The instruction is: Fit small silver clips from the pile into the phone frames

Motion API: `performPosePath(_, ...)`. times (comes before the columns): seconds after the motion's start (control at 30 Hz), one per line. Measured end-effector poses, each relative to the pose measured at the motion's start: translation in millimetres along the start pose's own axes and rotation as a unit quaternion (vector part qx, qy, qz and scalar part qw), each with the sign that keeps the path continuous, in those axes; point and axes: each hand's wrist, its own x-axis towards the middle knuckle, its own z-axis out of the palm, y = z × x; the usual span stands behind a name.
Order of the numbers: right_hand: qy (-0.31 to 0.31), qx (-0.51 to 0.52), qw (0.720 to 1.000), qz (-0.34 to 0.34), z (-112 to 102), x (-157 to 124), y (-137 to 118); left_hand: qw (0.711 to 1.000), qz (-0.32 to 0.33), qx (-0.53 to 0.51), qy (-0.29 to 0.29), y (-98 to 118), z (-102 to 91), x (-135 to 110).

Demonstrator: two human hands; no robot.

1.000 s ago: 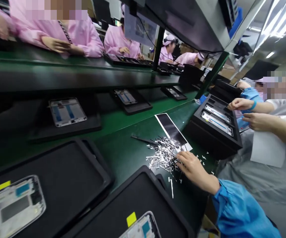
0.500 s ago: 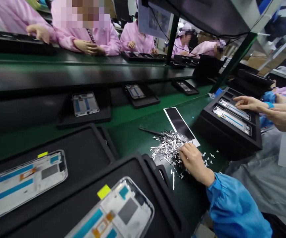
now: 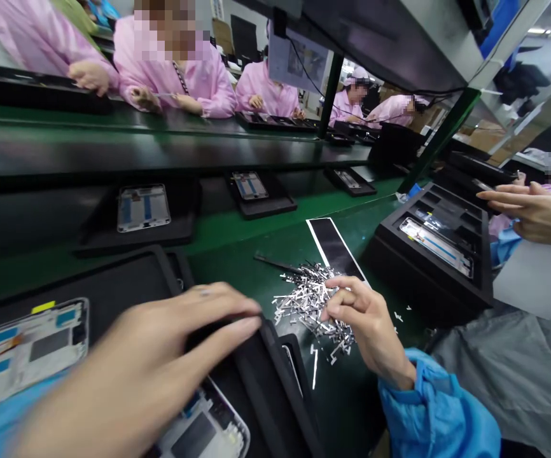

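Observation:
My left hand [image 3: 161, 356], blurred, reaches over the near black tray [image 3: 261, 381], its thumb and fingertips closed together at the tray's upper rim. Beneath it, a silver phone frame [image 3: 203, 426] is partly hidden. My right hand [image 3: 368, 315], in a blue sleeve, is over a pile of small black-and-white strips [image 3: 304, 299]. Its thumb and index finger are pinched together; whatever is between them is too small to make out. Behind the pile lies a black sheet with white edges [image 3: 335, 245].
At the left another phone frame [image 3: 32, 346] with blue strips rests on a tray. A black foam box [image 3: 385, 254] stands at the right, holding a phone frame [image 3: 438, 245]. A co-worker's hand [image 3: 537, 207] is beside it. Several trays with frames line the far green bench.
My left hand has come into view over the near tray. The right hand's fingers have shifted at the pile. The co-worker's hand has risen from the box, where one frame shows instead of two.

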Motion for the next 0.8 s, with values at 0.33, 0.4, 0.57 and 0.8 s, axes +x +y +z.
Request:
performPosePath(0.33,0.061,0.064,0.995,-0.051,16.2,-10.8,6.7,0.987,-0.025,-0.150,-0.049,41.5,59.0,28.7)
performPosePath(0.4,0.070,0.055,0.994,-0.057,15.6,-11.4,7.5,0.987,-0.024,-0.155,-0.045,39.9,57.3,27.7)
performPosePath(0.57,0.044,-0.028,0.996,-0.077,6.5,-10.2,-9.1,0.994,0.003,-0.101,-0.050,42.5,45.5,26.2)
performPosePath(0.8,-0.063,-0.060,0.996,-0.015,-6.1,-3.3,-22.2,0.968,0.213,0.117,-0.064,34.2,41.9,12.3)
